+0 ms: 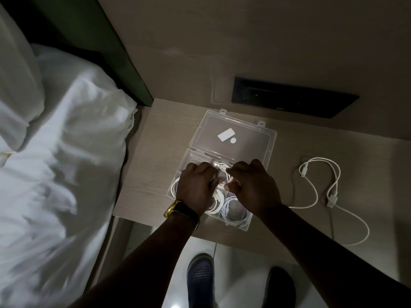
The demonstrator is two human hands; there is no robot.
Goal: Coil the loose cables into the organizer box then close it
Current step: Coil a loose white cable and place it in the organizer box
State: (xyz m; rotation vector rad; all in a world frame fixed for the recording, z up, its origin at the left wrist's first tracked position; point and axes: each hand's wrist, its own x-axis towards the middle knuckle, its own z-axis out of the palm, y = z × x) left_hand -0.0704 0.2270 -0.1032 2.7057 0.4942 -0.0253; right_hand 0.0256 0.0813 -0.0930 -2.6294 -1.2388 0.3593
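Note:
A clear plastic organizer box (244, 225) sits on the bedside table with its lid (249, 138) folded open toward the wall. Both hands are over the box's far compartments. My left hand (195, 187) and my right hand (253, 185) pinch a white coiled cable (222, 170) between them, pressing it into a far compartment. Other coiled white cables (233, 212) fill the near compartments. One loose white cable (333, 196) lies uncoiled on the table to the right of the box.
The wooden bedside table (151, 152) stands beside a bed with white bedding (66, 152) on the left. A black socket panel (289, 96) is set in the wall behind the box. My shoes (200, 276) stand on the floor below the table edge.

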